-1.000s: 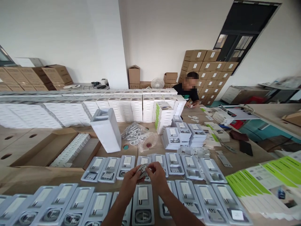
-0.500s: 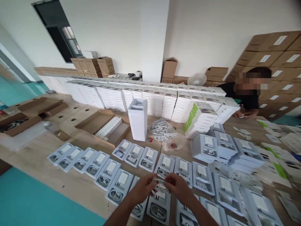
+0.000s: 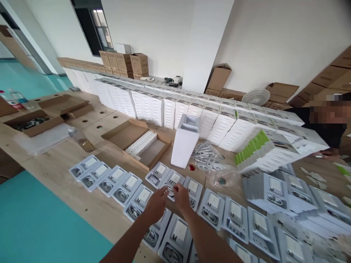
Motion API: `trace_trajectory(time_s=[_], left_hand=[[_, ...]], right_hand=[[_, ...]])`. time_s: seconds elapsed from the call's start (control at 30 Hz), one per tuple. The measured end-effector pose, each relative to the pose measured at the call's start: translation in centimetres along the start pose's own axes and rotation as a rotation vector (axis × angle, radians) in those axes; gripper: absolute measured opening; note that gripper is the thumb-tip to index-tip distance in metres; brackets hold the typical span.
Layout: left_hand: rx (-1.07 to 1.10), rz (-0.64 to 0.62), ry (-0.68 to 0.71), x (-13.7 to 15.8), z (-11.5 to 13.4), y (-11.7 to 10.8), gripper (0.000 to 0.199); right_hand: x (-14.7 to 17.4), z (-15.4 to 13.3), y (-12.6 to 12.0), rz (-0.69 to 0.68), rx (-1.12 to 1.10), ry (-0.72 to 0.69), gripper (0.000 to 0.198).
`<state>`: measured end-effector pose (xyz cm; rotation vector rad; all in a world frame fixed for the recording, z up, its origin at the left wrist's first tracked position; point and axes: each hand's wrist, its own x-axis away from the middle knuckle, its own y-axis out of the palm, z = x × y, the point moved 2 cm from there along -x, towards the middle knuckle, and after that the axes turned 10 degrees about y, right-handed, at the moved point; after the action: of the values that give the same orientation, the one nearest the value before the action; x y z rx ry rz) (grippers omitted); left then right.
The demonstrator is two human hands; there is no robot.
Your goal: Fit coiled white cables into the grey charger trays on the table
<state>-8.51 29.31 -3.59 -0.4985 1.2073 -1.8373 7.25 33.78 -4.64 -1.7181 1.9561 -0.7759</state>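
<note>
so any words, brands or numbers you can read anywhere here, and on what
None can be read.
White labels on the brown cardboard cartons: too small.
Print on the stacked white retail boxes: blurred.
White cards in the grey plastic trays: look blank or blurred.
Green-edged white boxes: print illegible.

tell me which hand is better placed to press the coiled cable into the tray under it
Probably the right hand: its fingertips sit on the cable above the tray. The left hand holds the coil's near edge from the side.
</note>
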Motion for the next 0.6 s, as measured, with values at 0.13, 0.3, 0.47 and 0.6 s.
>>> trace_trajectory(time_s=[0.13,0.3,0.47,0.6], left_hand=[[-0.128,-0.21,0.069,-1.5,-1.5,2.5,0.068],[-0.135,-0.193,0.056,-1.7,-2.1,2.9,0.064],[-0.13,-0.223,0.048,-2.4,-2.1,2.4,0.063],[-0.116,-0.219,0.066,-2.8,-2.0,1.7,0.057]], right_hand=[[0.2,0.1,0.9,0.004,0.159,-0.03,0.019],[1.2,-0.8,0.0,-0.009,0.281,-0.095,0.022],[5.1,-1.6,-3.5,0.038,0.218,-0.108,0.028],[11.4,0.4,-6.2,-0.008,0.039,-0.054,0.023]])
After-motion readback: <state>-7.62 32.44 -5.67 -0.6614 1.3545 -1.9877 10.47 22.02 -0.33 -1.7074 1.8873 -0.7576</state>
